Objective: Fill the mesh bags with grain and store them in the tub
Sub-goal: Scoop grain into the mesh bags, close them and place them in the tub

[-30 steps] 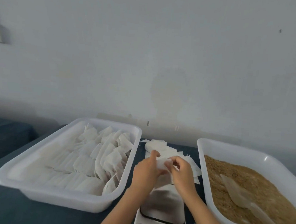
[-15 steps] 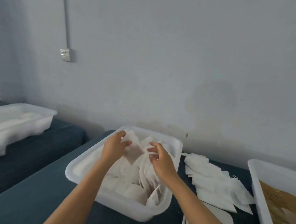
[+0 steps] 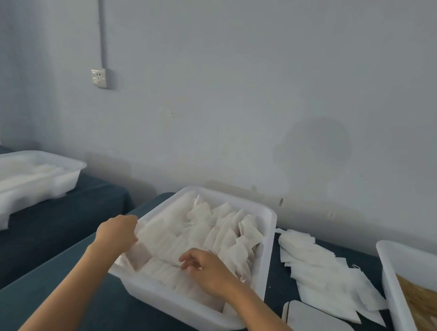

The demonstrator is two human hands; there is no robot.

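Both hands are reaching into the white tub [image 3: 268,236]: the left hand [image 3: 118,232] is pinching a filled mesh bag [image 3: 153,232] while the right hand [image 3: 209,269], fingers loosely spread, is pressing neighbouring bags flat, apparently making room.

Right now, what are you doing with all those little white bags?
A person is packing filled mesh bags into the white tub. Both hands are inside it: the left hand is at the tub's left edge, gripping a bag, and the right hand rests on the front rows with loosely curled fingers. Empty bags lie flat on the table beside it, and a tub of grain waits at the right.
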